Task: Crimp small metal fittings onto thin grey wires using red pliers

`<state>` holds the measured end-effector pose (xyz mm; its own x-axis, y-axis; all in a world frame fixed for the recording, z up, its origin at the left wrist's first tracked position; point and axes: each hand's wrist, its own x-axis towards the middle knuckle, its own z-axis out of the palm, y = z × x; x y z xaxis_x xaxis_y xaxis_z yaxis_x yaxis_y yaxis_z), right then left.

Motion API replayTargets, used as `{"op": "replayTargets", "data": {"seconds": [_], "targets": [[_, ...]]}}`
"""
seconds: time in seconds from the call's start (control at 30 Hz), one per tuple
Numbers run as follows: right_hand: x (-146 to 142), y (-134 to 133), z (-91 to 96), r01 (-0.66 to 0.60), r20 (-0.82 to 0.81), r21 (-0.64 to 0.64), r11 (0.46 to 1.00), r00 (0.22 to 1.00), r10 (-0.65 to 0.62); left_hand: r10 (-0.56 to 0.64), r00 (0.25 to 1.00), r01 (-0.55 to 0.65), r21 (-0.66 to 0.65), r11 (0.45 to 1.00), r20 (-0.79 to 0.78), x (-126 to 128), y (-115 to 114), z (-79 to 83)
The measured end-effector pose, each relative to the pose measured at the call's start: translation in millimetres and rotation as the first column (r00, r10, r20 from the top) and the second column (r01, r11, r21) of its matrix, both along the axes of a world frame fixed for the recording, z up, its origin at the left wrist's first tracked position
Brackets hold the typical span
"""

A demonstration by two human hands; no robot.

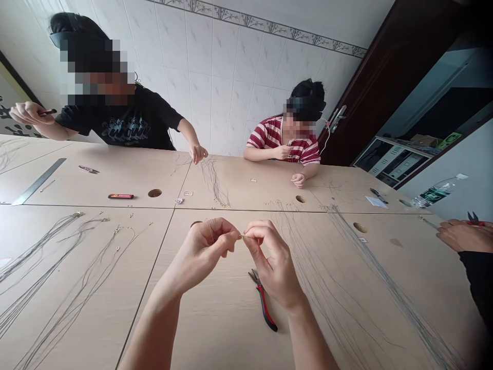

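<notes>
My left hand (204, 253) and my right hand (272, 259) meet above the table, fingertips pinched almost together. Between them shows a tiny gold-coloured piece (242, 236), too small to name. A fine thread (211, 228) runs over the fingers of my left hand. Just below my right hand, needle-nose pliers (263, 303) with red and black handles lie on the table, jaws slightly apart. Thin cords (308, 257) with small fittings at their far ends are spread to the right of my right hand.
More cord bundles (46, 244) lie at left and along the right (385, 272). Across the table sit two people; one holds a dark tool (48, 112). At the right edge a co-worker's hand (464, 234) is near red-handled cutters (474, 220). A ruler (38, 182) and bottle (439, 191) are farther off.
</notes>
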<state>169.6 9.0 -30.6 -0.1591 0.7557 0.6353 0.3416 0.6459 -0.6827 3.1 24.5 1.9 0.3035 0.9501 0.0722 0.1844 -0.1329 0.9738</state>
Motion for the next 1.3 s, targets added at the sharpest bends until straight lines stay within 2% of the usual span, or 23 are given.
{"op": "replayTargets", "data": {"seconds": [0.2,0.4,1.3], "targets": [[0.5,0.0,0.9,-0.002,-0.009,-0.022,1.0,1.0,0.002,-0.019,0.997,0.016,0.04,0.999,0.069,-1.8,0.2,-1.7],[0.8,-1.3,2.7,-0.003,-0.008,-0.034,0.999,1.0,0.003,-0.053,0.998,0.048,0.11,0.993,0.045,-1.2,1.2,-1.5],[2.3,-1.2,3.0,-0.032,-0.008,-0.053,0.998,0.999,0.032,-0.045,0.998,0.042,0.088,0.995,0.032,-2.2,1.2,-1.3]]}}
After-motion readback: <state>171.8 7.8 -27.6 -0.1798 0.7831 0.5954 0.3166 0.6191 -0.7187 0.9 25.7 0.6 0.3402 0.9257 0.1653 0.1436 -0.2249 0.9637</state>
